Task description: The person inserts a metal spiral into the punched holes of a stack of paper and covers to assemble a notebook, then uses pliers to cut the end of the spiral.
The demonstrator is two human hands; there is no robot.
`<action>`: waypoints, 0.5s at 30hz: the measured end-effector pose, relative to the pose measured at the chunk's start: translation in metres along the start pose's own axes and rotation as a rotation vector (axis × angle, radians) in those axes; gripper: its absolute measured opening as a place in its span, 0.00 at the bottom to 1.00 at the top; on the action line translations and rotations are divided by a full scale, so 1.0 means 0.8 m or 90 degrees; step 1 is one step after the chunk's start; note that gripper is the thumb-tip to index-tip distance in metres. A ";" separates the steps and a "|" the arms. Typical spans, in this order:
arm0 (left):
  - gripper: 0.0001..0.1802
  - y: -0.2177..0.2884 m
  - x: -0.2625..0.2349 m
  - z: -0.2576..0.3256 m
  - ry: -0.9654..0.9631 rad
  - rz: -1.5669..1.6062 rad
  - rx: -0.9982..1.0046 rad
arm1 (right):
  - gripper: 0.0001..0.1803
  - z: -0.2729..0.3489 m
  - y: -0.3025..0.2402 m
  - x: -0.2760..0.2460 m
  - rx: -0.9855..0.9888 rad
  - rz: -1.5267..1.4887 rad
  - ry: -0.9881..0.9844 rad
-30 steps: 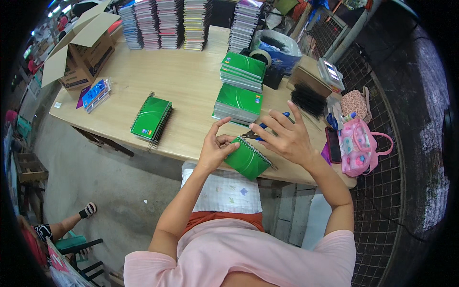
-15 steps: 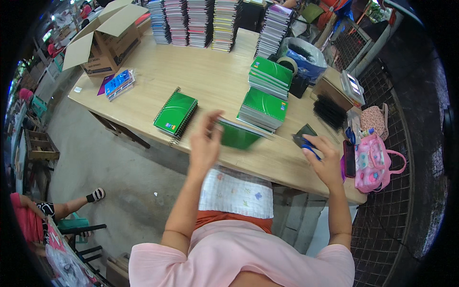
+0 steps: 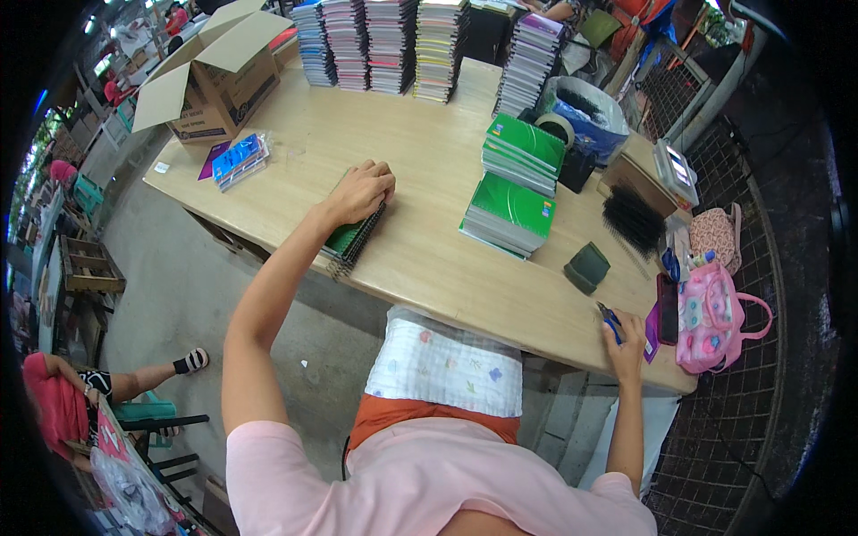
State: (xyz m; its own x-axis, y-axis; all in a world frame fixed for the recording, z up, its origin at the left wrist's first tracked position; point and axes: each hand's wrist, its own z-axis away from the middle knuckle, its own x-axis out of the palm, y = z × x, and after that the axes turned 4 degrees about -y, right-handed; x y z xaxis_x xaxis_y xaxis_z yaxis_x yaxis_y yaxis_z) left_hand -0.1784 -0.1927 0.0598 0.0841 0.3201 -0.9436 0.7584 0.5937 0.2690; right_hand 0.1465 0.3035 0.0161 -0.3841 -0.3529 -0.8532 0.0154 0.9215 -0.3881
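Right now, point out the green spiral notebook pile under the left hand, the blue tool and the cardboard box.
green spiral notebook pile [image 3: 351, 243], head view, wire-bound edge.
blue tool [image 3: 610, 319], head view, handle above right hand.
cardboard box [image 3: 223, 85], head view, front wall.

The left hand covers most of the green spiral notebooks; the right hand's blue tool is too small to identify.

Notebook-binding workshop: stacked spiral notebooks, loose black binding coils, open cardboard box on long wooden bench, concrete floor.

Left hand rests on a green spiral notebook; right hand grips a blue tool
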 end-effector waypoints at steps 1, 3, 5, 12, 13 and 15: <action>0.06 -0.001 0.003 0.002 0.003 -0.002 -0.007 | 0.21 0.003 0.004 0.003 0.006 -0.012 0.003; 0.08 -0.004 0.007 0.009 0.005 -0.004 -0.022 | 0.22 0.003 0.005 0.009 -0.022 -0.003 0.012; 0.08 -0.005 0.010 0.013 0.115 -0.088 0.025 | 0.22 0.000 -0.004 0.015 -0.062 0.039 0.017; 0.17 0.165 -0.028 -0.091 0.039 0.234 0.305 | 0.11 -0.087 0.020 0.004 0.113 -0.054 0.113; 0.17 0.178 -0.014 -0.120 -0.017 0.191 0.359 | 0.10 -0.117 0.026 0.008 0.098 -0.021 0.082; 0.18 0.193 0.016 -0.181 -0.106 0.123 0.455 | 0.09 -0.169 0.047 0.019 0.092 0.098 0.015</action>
State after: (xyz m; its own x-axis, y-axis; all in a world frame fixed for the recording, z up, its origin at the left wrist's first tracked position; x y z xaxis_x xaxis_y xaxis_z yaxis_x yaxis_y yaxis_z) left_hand -0.1539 0.0103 0.1174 0.3114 0.2212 -0.9242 0.9498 -0.1023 0.2956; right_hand 0.0162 0.3547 0.0354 -0.3889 -0.2045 -0.8983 0.2077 0.9305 -0.3017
